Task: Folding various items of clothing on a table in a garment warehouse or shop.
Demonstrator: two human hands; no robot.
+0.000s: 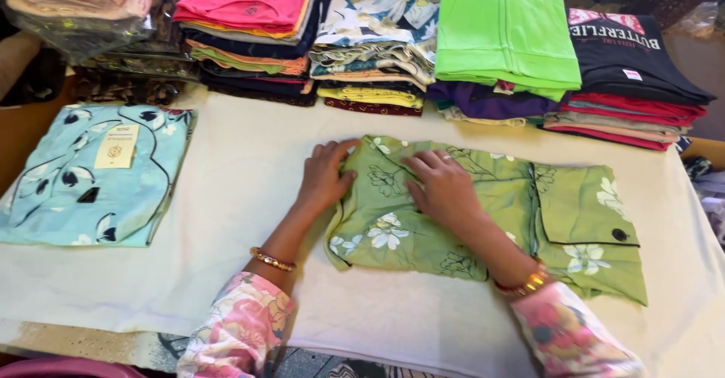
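Floral sleeves (240,334) cut off below, left hand (325,175) and right hand (442,188) flat, grip wide, on green garment (483,219).

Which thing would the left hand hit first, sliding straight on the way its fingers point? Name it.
Probably the stack with a yellow garment: the left hand on the green floral garment points up-right across bare white cloth.

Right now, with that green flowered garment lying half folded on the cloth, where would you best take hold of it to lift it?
Probably by the folded left edge of the green flowered garment, coming from the near side. There the layers are doubled and the left hand already rests on them; the right hand presses its middle flat.
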